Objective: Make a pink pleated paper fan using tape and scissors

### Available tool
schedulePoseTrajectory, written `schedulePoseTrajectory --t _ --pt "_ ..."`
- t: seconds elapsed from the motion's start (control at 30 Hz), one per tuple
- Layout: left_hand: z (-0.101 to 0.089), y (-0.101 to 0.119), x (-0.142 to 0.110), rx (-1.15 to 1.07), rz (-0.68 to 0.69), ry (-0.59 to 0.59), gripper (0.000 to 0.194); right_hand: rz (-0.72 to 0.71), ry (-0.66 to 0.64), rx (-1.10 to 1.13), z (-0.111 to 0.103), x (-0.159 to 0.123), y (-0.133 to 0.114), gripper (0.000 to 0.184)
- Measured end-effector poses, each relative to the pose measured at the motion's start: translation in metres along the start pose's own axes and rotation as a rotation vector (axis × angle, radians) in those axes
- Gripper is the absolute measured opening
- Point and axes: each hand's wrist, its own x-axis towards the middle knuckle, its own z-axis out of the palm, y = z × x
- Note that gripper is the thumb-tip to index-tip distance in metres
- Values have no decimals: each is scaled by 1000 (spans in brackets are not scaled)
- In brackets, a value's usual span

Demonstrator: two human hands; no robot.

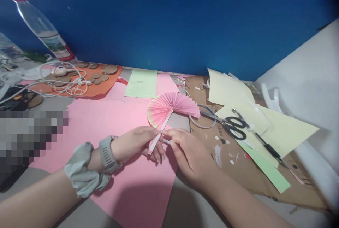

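Observation:
A pleated pink paper fan (182,104) with a pale yellow edge on its left part is spread in front of me. Its narrow pale handle (166,121) slants down toward me. My left hand (135,141) is closed round the lower handle, thumb on top and fingers underneath. Just to the right, my right hand (189,153) pinches a thin white strip (166,141), and its index fingertip touches the handle by my left thumb. What lies behind the fingers is hidden. Under both hands is a large pink paper sheet (111,118).
On the right, black-handled scissors (234,128), a pen (271,149), pale yellow paper (287,123) and a green strip (267,169) lie on cardboard (209,146). Left are orange paper (102,88) with cardboard discs, white cable (79,88) and a bottle (54,42). A blue wall (169,19) stands behind.

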Motion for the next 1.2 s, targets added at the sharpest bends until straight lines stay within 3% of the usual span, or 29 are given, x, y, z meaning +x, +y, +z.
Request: schedulePoseTrajectory --t 0.2,0.47,0.77,0.93,1.2 --pt "10 -1 -2 199 58 50 28 179 120 167 -3 5 5 15" --pt "19 -4 -8 486 91 111 21 317 -130 322 -12 17 0 22" --pt "20 -4 -9 531 94 128 16 153 -247 121 -45 30 -4 18" --pt "17 -6 -7 398 81 76 22 153 -188 129 -38 36 3 21" --pt "18 -1 -7 387 53 73 28 153 -115 155 -24 33 14 18"
